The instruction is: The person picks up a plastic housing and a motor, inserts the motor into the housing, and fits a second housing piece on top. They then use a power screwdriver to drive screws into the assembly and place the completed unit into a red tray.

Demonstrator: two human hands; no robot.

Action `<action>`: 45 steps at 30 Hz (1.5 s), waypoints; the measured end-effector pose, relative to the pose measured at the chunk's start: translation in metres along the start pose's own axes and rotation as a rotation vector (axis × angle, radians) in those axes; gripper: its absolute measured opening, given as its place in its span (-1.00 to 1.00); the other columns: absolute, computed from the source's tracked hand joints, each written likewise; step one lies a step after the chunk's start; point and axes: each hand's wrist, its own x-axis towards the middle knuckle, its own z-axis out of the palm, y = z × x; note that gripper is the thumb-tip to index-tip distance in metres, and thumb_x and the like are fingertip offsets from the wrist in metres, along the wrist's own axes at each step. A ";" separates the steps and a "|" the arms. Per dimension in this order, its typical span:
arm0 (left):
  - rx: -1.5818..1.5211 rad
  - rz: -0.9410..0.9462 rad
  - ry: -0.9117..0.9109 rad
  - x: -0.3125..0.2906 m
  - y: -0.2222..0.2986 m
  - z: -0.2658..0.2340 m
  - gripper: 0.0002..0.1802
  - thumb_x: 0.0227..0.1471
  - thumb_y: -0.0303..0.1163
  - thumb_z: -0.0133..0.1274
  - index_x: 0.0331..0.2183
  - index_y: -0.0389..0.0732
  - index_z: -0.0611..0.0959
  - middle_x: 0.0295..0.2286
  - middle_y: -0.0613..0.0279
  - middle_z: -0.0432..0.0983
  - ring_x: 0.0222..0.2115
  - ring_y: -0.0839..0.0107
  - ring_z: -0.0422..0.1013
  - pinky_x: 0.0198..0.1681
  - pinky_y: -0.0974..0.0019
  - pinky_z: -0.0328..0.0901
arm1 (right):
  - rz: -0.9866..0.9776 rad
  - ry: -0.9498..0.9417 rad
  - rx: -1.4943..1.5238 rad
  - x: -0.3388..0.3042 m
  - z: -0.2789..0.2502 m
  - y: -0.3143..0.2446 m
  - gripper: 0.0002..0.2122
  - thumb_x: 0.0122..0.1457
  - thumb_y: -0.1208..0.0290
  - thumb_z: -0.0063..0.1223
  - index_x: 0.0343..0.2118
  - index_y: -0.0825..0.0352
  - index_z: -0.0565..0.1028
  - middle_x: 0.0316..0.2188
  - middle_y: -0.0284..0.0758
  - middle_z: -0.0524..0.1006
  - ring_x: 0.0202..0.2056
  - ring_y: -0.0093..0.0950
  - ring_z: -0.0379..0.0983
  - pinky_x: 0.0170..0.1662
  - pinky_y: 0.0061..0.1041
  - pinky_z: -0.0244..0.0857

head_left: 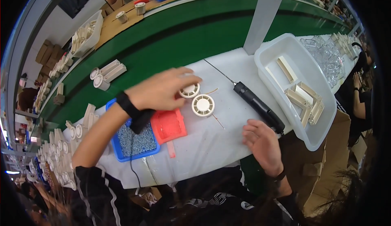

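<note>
My left hand reaches across the table with its thumb and fingers around a round cream slotted cap. The hand hides part of that cap. Touching or very near it lies a second round cream cap, its spoked face up, with a thin wire beside it. My right hand hovers over the table's near edge, fingers loosely bent and apart, holding nothing. Beyond it a black electric screwdriver lies with its long bit pointing away to the left.
A blue tray of small screws and a red tray stand left of centre. At right is a white bin with cream housings. Behind the table run a green belt and a grey post. Several cream assemblies crowd the left.
</note>
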 end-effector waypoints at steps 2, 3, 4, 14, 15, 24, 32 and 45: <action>0.005 -0.010 -0.010 -0.001 0.004 0.026 -0.31 -0.12 -0.47 0.31 0.12 -0.15 0.54 0.14 -0.10 0.38 0.09 0.00 0.42 0.12 0.15 0.40 | -0.254 -0.233 -0.850 0.008 0.030 0.006 -0.46 0.29 0.38 0.18 0.28 0.43 0.31 0.23 -0.15 0.42 0.23 -0.25 0.40 0.22 -0.28 0.36; 0.008 -0.012 0.000 -0.006 0.006 0.025 -0.31 -0.12 -0.47 0.31 0.12 -0.15 0.54 0.14 -0.10 0.38 0.09 0.00 0.42 0.12 0.15 0.40 | -0.392 -0.346 -1.275 0.013 0.045 0.011 -0.42 0.24 0.41 0.25 0.28 0.41 0.29 0.22 -0.15 0.43 0.22 -0.24 0.41 0.20 -0.27 0.36; -0.047 -0.067 0.097 -0.011 0.008 0.021 -0.33 -0.13 -0.46 0.33 0.09 -0.17 0.55 0.11 -0.09 0.42 0.07 0.02 0.45 0.12 0.16 0.40 | -0.395 -0.348 -1.276 0.022 0.058 0.020 -0.42 0.24 0.41 0.25 0.28 0.41 0.29 0.22 -0.15 0.43 0.22 -0.24 0.41 0.20 -0.27 0.36; -0.266 -0.384 0.795 -0.094 0.003 0.033 -0.50 -0.12 -0.42 0.44 -0.17 -0.33 0.55 -0.19 -0.04 0.64 -0.14 0.03 0.58 0.00 0.17 0.45 | -0.745 -0.385 -1.867 0.099 0.098 0.045 -0.22 -0.01 0.47 0.46 0.26 0.34 0.22 0.07 -0.06 0.50 0.07 -0.04 0.47 0.11 -0.19 0.39; -0.265 -0.388 0.805 -0.100 0.002 0.036 -0.50 -0.12 -0.42 0.44 -0.17 -0.33 0.55 -0.19 -0.04 0.64 -0.14 0.03 0.58 0.00 0.17 0.45 | -0.747 -0.395 -1.873 0.098 0.106 0.046 -0.22 -0.01 0.47 0.46 0.26 0.34 0.22 0.07 -0.06 0.50 0.07 -0.04 0.47 0.11 -0.19 0.39; -0.274 -0.345 0.705 -0.099 -0.010 0.055 -0.47 -0.13 -0.35 0.46 -0.15 -0.30 0.56 -0.15 -0.02 0.64 -0.09 0.00 0.56 0.02 0.13 0.42 | -0.768 -0.892 -2.055 0.092 0.183 0.064 -0.40 -0.03 0.47 0.40 0.13 0.35 0.44 -0.05 -0.13 0.57 0.00 -0.15 0.51 0.10 -0.19 0.38; -0.203 -0.283 0.779 -0.102 -0.013 0.048 -0.60 -0.05 -0.46 0.34 -0.13 -0.27 0.62 -0.15 0.04 0.58 -0.11 0.07 0.52 0.00 0.17 0.39 | -0.873 -0.888 -2.273 0.104 0.167 0.084 -0.52 0.05 0.54 0.15 0.10 0.40 0.49 -0.17 -0.16 0.54 -0.12 -0.18 0.50 -0.08 -0.24 0.42; -0.277 -0.212 0.710 -0.111 0.026 0.039 -0.76 -0.11 -0.58 0.29 -0.30 -0.30 0.66 -0.27 0.08 0.50 -0.23 0.20 0.48 -0.13 0.26 0.36 | -0.455 0.040 -2.629 0.070 0.069 -0.205 -0.78 0.06 0.49 0.23 -0.20 0.35 0.57 -0.28 -0.10 0.60 -0.27 -0.17 0.60 -0.16 -0.32 0.50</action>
